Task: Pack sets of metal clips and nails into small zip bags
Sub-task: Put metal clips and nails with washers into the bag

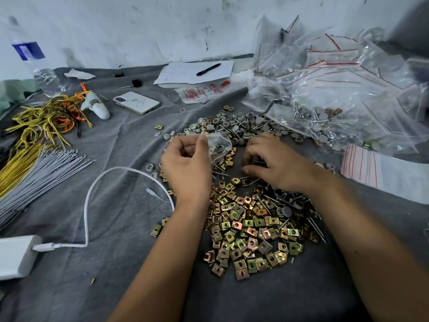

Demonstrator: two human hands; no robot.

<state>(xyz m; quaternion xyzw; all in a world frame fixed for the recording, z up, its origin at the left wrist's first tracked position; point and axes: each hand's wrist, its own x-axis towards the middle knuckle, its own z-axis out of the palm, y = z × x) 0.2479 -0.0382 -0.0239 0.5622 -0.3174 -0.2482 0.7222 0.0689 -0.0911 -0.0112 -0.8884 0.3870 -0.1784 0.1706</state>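
Progress looks partial, judged from how things lie: the largest mass in view, a heap of filled zip bags (343,89) at the upper right of the frame, holds packed sets with nails and grey caps showing through the plastic, so a good share seems done. Much is left, though. A broad spread of brass-coloured metal clips (246,233) covers the grey cloth (116,205) at lower centre, with loose nails (274,201) mixed in along its right side and grey caps (222,125) scattered above it near mid-frame. A flat stack of empty bags (371,166) waits at the right edge. The left hand (185,163), at centre, pinches a small zip bag (219,142) between thumb and fingers; a few pieces already sit in it, so this set appears half filled. The right hand (274,163), just beside it, has its fingers curled down into the loose parts, seemingly gathering; whether it holds a piece I cannot tell.
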